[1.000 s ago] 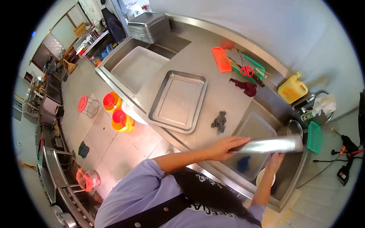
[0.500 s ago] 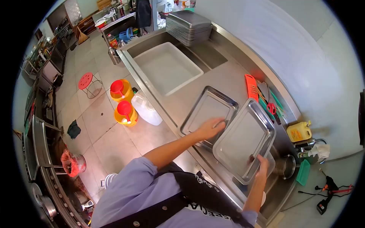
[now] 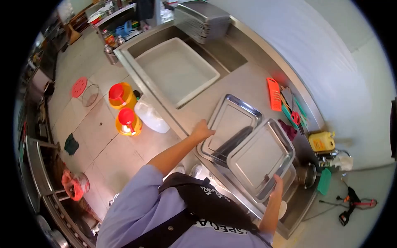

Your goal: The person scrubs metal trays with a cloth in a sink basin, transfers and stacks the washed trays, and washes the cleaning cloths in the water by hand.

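My right hand grips the lower right rim of a shallow stainless steel tray. That tray is raised at an angle, overlapping the right side of a second steel tray on the counter. At the second tray's left rim is my left hand, its fingers closed around the edge. A dark reflection shows on this tray's surface. Beneath the held tray, a translucent container is partly hidden. A dark red cloth lies just behind it.
A white tub sits in the sink, beside stacked steel trays. An orange grater and red scissors lie along the wall. A yellow jug stands by the tap. Yellow buckets are on the floor.
My left hand has moved from over the lower tray's right side to its left rim. The tray in my right hand has shifted slightly down and left, exposing the dark red cloth.
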Action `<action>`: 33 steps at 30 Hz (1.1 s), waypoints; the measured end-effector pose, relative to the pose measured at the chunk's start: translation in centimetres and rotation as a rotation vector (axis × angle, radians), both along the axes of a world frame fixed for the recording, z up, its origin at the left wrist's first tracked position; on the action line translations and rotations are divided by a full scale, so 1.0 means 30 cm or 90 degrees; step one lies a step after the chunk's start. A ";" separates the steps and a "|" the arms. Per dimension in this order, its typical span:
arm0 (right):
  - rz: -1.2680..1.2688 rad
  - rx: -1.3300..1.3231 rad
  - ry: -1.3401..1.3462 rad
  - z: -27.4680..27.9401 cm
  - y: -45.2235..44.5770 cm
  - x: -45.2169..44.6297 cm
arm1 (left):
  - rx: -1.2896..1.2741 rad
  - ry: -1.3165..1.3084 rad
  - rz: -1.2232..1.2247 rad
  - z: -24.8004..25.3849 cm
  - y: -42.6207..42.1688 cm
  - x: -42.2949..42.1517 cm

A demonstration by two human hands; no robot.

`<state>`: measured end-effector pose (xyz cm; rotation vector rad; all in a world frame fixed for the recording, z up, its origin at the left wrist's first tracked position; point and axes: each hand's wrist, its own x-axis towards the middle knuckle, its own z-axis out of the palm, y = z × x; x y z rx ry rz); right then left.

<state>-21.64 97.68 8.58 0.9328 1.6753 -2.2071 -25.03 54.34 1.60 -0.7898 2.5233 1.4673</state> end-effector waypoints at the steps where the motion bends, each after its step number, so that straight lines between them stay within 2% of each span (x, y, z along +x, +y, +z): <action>1: -0.005 -0.038 -0.007 -0.009 -0.005 -0.013 | 0.072 -0.001 0.020 -0.018 -0.013 -0.009; 5: -0.015 -0.125 -0.044 -0.022 -0.047 -0.084 | 0.234 -0.095 -0.018 0.023 -0.052 -0.028; 7: -0.031 -0.150 -0.028 0.000 -0.079 -0.113 | 0.342 -0.128 -0.057 0.111 -0.060 -0.038; 9: -0.042 -0.118 0.022 0.040 -0.106 -0.128 | 0.315 -0.080 -0.005 0.106 -0.085 -0.045; 10: -0.048 -0.103 0.044 0.050 -0.112 -0.136 | 0.301 -0.058 0.021 0.166 -0.105 -0.038; 11: -0.049 -0.161 0.031 0.044 -0.088 -0.150 | 0.276 -0.042 0.067 0.231 -0.125 -0.013; 14: -0.069 -0.231 0.006 -0.013 -0.004 -0.191 | 0.429 0.013 0.175 0.229 -0.280 0.021; 16: -0.131 -0.239 0.022 0.008 -0.028 -0.185 | 0.384 -0.023 0.201 0.231 -0.444 0.014; 18: -0.143 -0.207 0.072 0.024 -0.043 -0.201 | 0.507 -0.026 0.276 0.430 -0.503 0.003; 19: -0.109 -0.179 0.112 0.024 -0.043 -0.205 | 0.504 -0.012 0.296 0.420 -0.566 -0.024; 23: -0.125 -0.085 0.094 0.066 -0.118 -0.224 | 0.546 -0.030 0.330 0.297 -0.844 -0.185; 26: -0.196 -0.033 0.109 0.120 -0.292 -0.215 | 0.581 -0.077 0.394 0.238 -0.974 -0.338; 29: -0.202 0.006 0.115 0.137 -0.474 -0.233 | 0.591 -0.134 0.455 0.128 -1.100 -0.474; 33: -0.174 0.000 0.055 0.081 -0.646 -0.278 | 0.520 -0.198 0.463 -0.030 -1.192 -0.593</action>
